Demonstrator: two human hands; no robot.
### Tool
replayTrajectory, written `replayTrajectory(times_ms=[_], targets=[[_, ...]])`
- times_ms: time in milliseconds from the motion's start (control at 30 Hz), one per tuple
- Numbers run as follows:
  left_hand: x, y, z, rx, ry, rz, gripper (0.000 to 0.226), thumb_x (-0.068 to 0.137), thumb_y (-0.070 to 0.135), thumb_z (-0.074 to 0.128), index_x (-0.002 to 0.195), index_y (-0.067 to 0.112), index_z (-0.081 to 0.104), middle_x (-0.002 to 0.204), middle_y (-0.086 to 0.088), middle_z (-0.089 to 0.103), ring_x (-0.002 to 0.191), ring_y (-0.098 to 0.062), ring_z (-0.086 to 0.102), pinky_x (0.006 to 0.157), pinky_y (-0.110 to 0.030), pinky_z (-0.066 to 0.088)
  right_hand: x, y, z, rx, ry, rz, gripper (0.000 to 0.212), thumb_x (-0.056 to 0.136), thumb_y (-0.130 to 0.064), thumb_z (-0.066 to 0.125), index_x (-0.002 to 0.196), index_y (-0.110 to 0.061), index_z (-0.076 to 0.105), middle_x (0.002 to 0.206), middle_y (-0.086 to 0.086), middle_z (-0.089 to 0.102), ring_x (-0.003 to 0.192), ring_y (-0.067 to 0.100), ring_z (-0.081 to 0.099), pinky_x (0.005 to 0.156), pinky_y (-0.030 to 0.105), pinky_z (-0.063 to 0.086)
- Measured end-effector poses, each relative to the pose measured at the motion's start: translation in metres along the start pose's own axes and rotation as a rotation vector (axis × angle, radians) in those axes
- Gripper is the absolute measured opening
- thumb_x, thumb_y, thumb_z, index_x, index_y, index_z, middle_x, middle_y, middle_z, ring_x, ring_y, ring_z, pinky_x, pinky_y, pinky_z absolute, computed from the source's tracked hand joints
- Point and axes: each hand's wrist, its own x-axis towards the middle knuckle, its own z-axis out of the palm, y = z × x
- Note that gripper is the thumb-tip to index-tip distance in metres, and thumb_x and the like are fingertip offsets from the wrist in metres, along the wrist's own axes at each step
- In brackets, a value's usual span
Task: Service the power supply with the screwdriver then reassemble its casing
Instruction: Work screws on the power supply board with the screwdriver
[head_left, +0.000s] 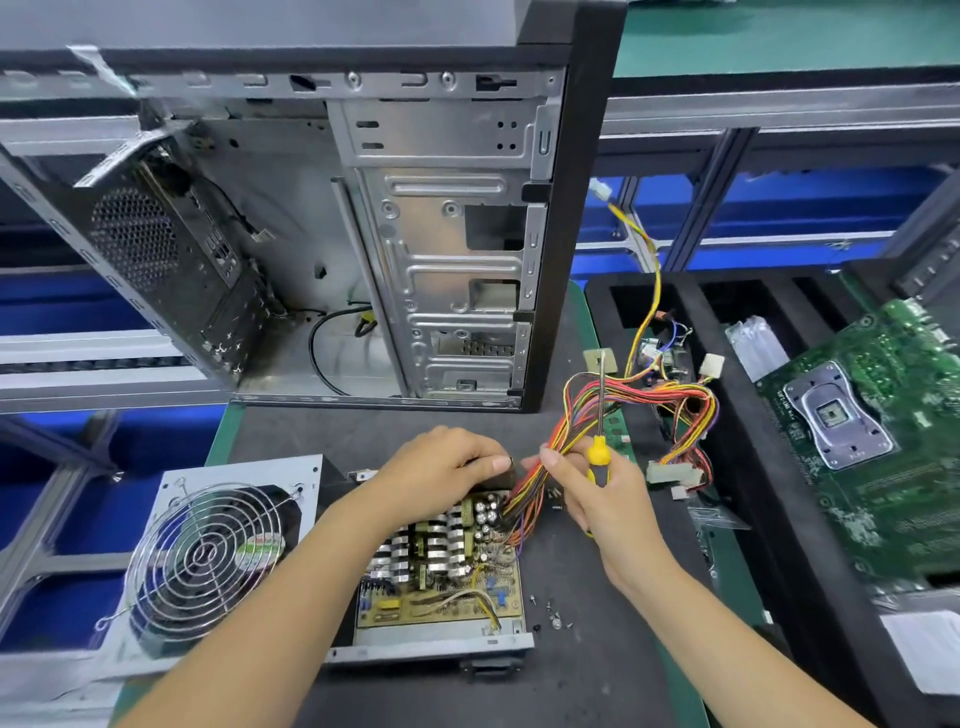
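The open power supply (441, 582) lies on the dark mat, its yellowish circuit board and heat sinks exposed in the metal tray. Its lid with the wire fan grille (208, 556) lies to the left. My left hand (441, 467) grips the tray's far edge where the wire bundle (639, 400) leaves the board. My right hand (597, 493) holds a yellow and black screwdriver (598, 452), shaft pointing up, thumb touching the wires near the board. Several loose screws (550, 613) lie right of the tray.
An empty PC tower case (363, 234) stands open behind the supply. A black foam tray (769, 467) on the right carries a green motherboard (883, 441) and small parts. White connectors (670, 473) trail off the wire bundle. A green bench edge (223, 431) borders the mat.
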Motion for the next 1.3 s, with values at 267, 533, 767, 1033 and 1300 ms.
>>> replayTrajectory(times_ms=[267, 533, 767, 1033, 1300], targets=[[0.0, -0.003, 0.003, 0.069, 0.087, -0.001, 0.023, 0.1, 0.041, 0.047, 0.086, 0.037, 0.064, 0.057, 0.015, 0.05, 0.058, -0.001, 0.046, 0.06, -0.029, 0.035, -0.005, -0.01, 0.004, -0.202, -0.13, -0.193, 0.006, 0.086, -0.018, 0.068, 0.084, -0.014, 0.072, 0.082, -0.001, 0.075, 0.058, -0.002, 0.061, 0.058, 0.006, 0.042], [-0.006, -0.003, -0.008, -0.289, 0.14, 0.066, 0.009, 0.084, 0.002, 0.069, 0.092, 0.002, 0.073, 0.091, -0.011, 0.074, 0.087, -0.017, 0.068, 0.086, -0.037, 0.053, -0.007, -0.015, 0.02, -0.49, -0.195, -0.288, 0.013, 0.084, -0.033, 0.069, 0.091, -0.023, 0.074, 0.082, -0.007, 0.072, 0.083, 0.017, 0.065, 0.079, 0.04, 0.051], [-0.017, 0.005, -0.024, -1.019, -0.018, 0.269, 0.064, 0.072, 0.005, 0.049, 0.136, -0.005, 0.047, 0.127, -0.025, 0.061, 0.124, -0.034, 0.056, 0.106, -0.04, 0.043, -0.007, -0.011, 0.02, -0.724, -0.144, -0.28, 0.038, 0.081, -0.044, 0.067, 0.111, -0.021, 0.071, 0.085, -0.007, 0.072, 0.073, 0.012, 0.061, 0.073, 0.033, 0.05], [-0.02, 0.007, -0.013, -0.973, 0.204, 0.121, 0.025, 0.073, 0.016, 0.08, 0.097, 0.019, 0.074, 0.088, 0.005, 0.069, 0.091, -0.014, 0.065, 0.084, -0.027, 0.053, -0.012, -0.013, 0.023, -0.659, -0.152, -0.436, 0.027, 0.079, -0.049, 0.064, 0.09, -0.027, 0.076, 0.064, -0.015, 0.066, 0.062, -0.001, 0.056, 0.056, 0.008, 0.036], [-0.056, -0.014, -0.008, -0.335, 0.717, -0.183, 0.018, 0.079, 0.016, 0.076, 0.067, 0.02, 0.062, 0.055, 0.015, 0.058, 0.056, -0.001, 0.051, 0.06, -0.019, 0.039, 0.002, -0.011, 0.0, -0.585, -0.018, -0.247, 0.014, 0.085, -0.023, 0.069, 0.074, -0.016, 0.067, 0.066, 0.001, 0.061, 0.051, 0.011, 0.045, 0.057, 0.029, 0.041]])
